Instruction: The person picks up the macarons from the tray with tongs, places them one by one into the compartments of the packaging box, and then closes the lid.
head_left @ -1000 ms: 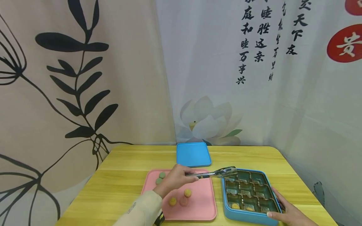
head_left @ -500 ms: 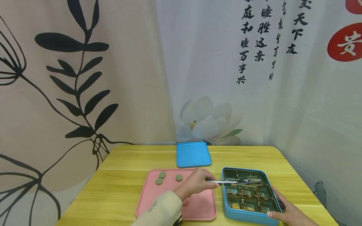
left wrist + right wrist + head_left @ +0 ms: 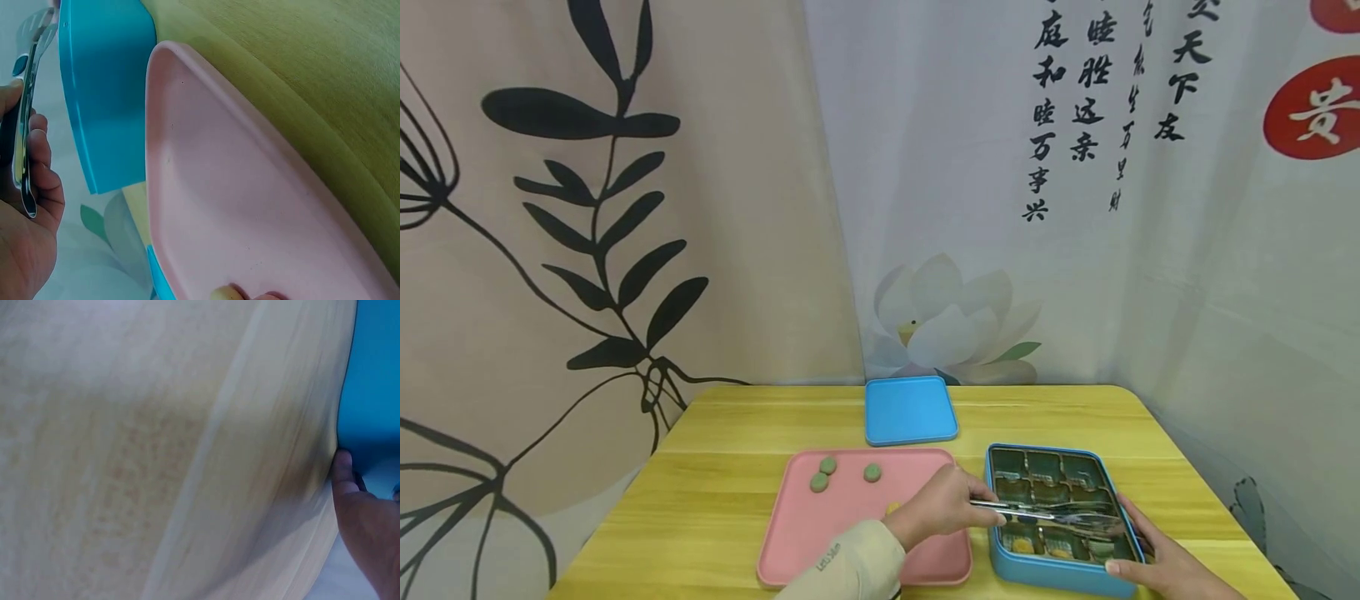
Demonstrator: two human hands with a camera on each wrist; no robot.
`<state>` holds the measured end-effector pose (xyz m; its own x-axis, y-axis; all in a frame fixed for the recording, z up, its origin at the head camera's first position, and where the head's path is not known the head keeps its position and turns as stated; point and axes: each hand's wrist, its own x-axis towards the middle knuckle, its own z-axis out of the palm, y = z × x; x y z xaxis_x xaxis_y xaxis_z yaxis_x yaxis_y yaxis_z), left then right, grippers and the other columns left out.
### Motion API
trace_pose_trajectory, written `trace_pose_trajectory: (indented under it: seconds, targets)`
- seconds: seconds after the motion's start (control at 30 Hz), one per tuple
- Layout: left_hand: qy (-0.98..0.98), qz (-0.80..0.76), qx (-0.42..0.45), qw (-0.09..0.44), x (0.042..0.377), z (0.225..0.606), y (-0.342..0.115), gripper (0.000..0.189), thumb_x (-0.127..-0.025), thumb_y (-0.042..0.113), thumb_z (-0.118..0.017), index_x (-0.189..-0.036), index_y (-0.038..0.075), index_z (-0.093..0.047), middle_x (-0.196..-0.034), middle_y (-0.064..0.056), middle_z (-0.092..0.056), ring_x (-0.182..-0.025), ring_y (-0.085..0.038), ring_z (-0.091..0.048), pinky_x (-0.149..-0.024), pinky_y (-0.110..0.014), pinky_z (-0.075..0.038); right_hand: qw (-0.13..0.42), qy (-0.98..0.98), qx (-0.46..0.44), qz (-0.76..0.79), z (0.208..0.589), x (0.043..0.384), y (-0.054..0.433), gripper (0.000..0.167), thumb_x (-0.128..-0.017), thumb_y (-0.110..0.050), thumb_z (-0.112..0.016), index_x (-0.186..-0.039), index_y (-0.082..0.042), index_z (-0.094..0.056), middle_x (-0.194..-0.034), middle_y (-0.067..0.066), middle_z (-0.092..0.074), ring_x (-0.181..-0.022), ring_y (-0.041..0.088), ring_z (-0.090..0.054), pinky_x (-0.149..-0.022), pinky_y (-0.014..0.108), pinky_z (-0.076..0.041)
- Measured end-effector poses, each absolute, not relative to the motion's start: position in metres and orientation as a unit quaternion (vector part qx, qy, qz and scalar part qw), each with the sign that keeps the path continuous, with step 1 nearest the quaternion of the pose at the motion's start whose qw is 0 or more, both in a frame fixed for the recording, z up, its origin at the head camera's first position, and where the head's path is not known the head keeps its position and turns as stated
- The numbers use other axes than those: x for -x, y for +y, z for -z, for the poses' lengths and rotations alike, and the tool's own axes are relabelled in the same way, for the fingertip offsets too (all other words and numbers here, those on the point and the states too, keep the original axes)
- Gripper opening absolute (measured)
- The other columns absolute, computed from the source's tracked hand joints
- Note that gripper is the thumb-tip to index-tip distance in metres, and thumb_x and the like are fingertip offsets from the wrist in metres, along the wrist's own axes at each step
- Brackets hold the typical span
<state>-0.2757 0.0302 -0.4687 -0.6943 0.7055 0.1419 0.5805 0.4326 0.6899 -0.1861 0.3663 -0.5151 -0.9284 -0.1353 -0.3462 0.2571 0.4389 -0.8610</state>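
My left hand [image 3: 946, 506] grips metal tongs [image 3: 1045, 515] and holds them over a blue box [image 3: 1037, 571] with a dark divided insert. The tongs' tips lie above the near right part of the insert. Beneath them, a green round piece [image 3: 1101, 548] shows in the near right compartment, and yellow round pieces [image 3: 1022, 545] sit in the two compartments left of it. In the left wrist view the tongs [image 3: 26, 119] lie between thumb and fingers. My right hand [image 3: 1165, 562] holds the box's right near corner, thumb at the front; the right wrist view shows fingers against the blue wall [image 3: 381, 375].
A pink tray [image 3: 805, 533] lies left of the box, with several round pieces on it: green ones [image 3: 872, 472] at the back and a yellow one [image 3: 892, 507] partly behind my left hand. A blue lid-like tray [image 3: 912, 411] lies at the back of the wooden table [image 3: 715, 467].
My left hand has carried the tongs rightward and nearer, from the box's far left edge to over its near right compartment, where a green piece now shows. My right hand has stayed at the box.
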Motion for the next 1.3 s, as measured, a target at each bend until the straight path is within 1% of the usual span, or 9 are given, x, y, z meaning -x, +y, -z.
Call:
trace_pose_trajectory:
  seconds: [0.1, 0.23, 0.4, 0.63, 0.7, 0.87, 1.07, 1.17, 1.3]
  targets:
    - [0.845, -0.374, -0.372, 0.086, 0.275, 0.469, 0.031, 0.02, -0.083, 0.03, -0.082, -0.095, 0.015, -0.081, -0.092, 0.014, -0.073, -0.075, 0.008, -0.057, -0.061, -0.016, -0.046, 0.186, 0.833, -0.036, 0.52, 0.514, 0.187, 0.366, 0.097, -0.1, -0.031, -0.061, -0.156, -0.004, 0.013, -0.151, 0.042, 0.007, -0.131, 0.067, 0.002, -0.095, 0.077, -0.026]
    - [0.847, -0.374, -0.367, 0.086, 0.275, 0.468, 0.03, 0.022, -0.082, 0.031, -0.083, -0.096, 0.015, -0.08, -0.091, 0.015, -0.072, -0.069, 0.005, -0.055, -0.058, -0.016, -0.045, 0.186, 0.836, -0.036, 0.516, 0.514, 0.187, 0.367, 0.098, -0.099, -0.03, -0.062, -0.155, -0.003, 0.013, -0.15, 0.044, 0.006, -0.132, 0.068, -0.001, -0.094, 0.076, -0.027]
    - [0.846, -0.372, -0.373, 0.079, 0.276, 0.467, 0.028, 0.024, -0.082, 0.033, -0.082, -0.098, 0.015, -0.08, -0.09, 0.017, -0.072, -0.073, 0.008, -0.055, -0.061, -0.015, -0.045, 0.185, 0.845, -0.043, 0.499, 0.514, 0.188, 0.367, 0.099, -0.098, -0.033, -0.063, -0.155, 0.0, 0.012, -0.149, 0.046, 0.003, -0.131, 0.068, -0.004, -0.093, 0.076, -0.028]
    - [0.837, -0.391, -0.375, 0.075, 0.278, 0.464, 0.021, 0.014, -0.083, 0.027, -0.081, -0.092, 0.017, -0.079, -0.07, 0.021, -0.063, -0.054, 0.001, -0.043, -0.049, -0.017, -0.036, 0.184, 0.845, -0.044, 0.5, 0.514, 0.188, 0.367, 0.099, -0.099, -0.034, -0.061, -0.154, 0.002, 0.012, -0.149, 0.046, 0.004, -0.132, 0.068, -0.008, -0.093, 0.072, -0.033]
    - [0.836, -0.392, -0.377, 0.069, 0.28, 0.463, 0.019, 0.013, -0.083, 0.027, -0.081, -0.092, 0.016, -0.08, -0.072, 0.021, -0.065, -0.054, 0.002, -0.044, -0.049, -0.017, -0.037, 0.186, 0.841, -0.04, 0.507, 0.515, 0.188, 0.368, 0.098, -0.1, -0.033, -0.061, -0.154, 0.002, 0.014, -0.148, 0.047, 0.004, -0.132, 0.068, -0.008, -0.094, 0.07, -0.034]
    - [0.837, -0.388, -0.383, 0.05, 0.285, 0.459, 0.012, 0.015, -0.082, 0.024, -0.082, -0.093, 0.013, -0.08, -0.078, 0.018, -0.069, -0.063, 0.005, -0.051, -0.057, -0.016, -0.044, 0.183, 0.834, -0.029, 0.52, 0.516, 0.188, 0.37, 0.098, -0.1, -0.031, -0.06, -0.153, 0.001, 0.016, -0.147, 0.049, 0.001, -0.131, 0.068, -0.016, -0.092, 0.065, -0.04]
    - [0.835, -0.426, -0.342, 0.071, 0.288, 0.454, 0.0, 0.012, -0.081, 0.023, -0.084, -0.09, 0.016, -0.08, -0.078, 0.018, -0.067, -0.07, 0.0, -0.052, -0.057, -0.021, -0.045, 0.184, 0.827, -0.021, 0.532, 0.517, 0.187, 0.371, 0.099, -0.1, -0.029, -0.06, -0.153, -0.002, 0.019, -0.147, 0.049, 0.003, -0.13, 0.068, -0.017, -0.09, 0.063, -0.041]
    - [0.836, -0.435, -0.327, 0.076, 0.289, 0.452, -0.008, 0.01, -0.082, 0.026, -0.083, -0.089, 0.02, -0.078, -0.081, 0.018, -0.066, -0.07, -0.002, -0.052, -0.057, -0.023, -0.044, 0.19, 0.82, -0.017, 0.54, 0.518, 0.187, 0.372, 0.098, -0.101, -0.028, -0.059, -0.153, -0.003, 0.02, -0.147, 0.049, 0.004, -0.13, 0.069, -0.016, -0.091, 0.064, -0.041]
    - [0.839, -0.427, -0.33, 0.07, 0.293, 0.451, -0.019, 0.007, -0.085, 0.027, -0.081, -0.086, 0.023, -0.075, -0.075, 0.017, -0.064, -0.061, -0.002, -0.048, -0.055, -0.021, -0.04, 0.195, 0.818, -0.022, 0.541, 0.517, 0.188, 0.372, 0.097, -0.101, -0.029, -0.058, -0.153, -0.002, 0.02, -0.147, 0.049, 0.006, -0.131, 0.069, -0.01, -0.091, 0.067, -0.039]
